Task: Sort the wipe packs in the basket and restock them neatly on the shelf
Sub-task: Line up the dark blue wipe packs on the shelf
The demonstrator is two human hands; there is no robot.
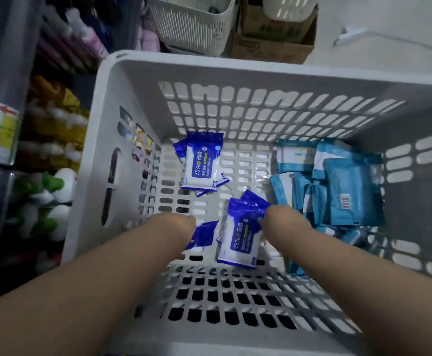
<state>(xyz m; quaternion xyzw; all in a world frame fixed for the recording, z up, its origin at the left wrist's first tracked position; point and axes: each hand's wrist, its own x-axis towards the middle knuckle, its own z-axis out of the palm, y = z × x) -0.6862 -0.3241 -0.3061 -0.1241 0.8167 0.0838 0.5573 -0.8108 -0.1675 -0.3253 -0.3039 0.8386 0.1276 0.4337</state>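
looking down into the white slotted basket [235,66], we see two kinds of wipe packs lying on its floor. the first kind is white with dark blue ends and a blue label reading "75%" and "alcohol wipes". the second is teal with a paler panel, and one shows a barcode on its back. our left hand [176,224] reaches in over the basket's near wall, forearm bare, knuckles turned away from us. its tip meets a blue pack [206,235] near the middle of the basket floor. the fingers are tucked out of sight beneath the hand, so we cannot tell whether they grip the pack or only touch it. our right hand [283,219] comes in beside it, nearer the basket's right wall. its fingers curl onto the dark blue top edge of a labelled pack [242,237] and hold it, with another blue pack's corner showing just behind. that labelled pack sits at the centre of the basket floor, a little askew. a far pack [202,163] of the same blue sort rests toward the basket's far wall, on top of at least one more like it. the teal packs [338,186] are heaped along the basket's right wall, overlapping one another. outside the basket, to its left, shelves [42,129] hold blurred coloured goods. beyond its far rim stand a smaller slotted bin [194,27] and a cardboard box [274,47].
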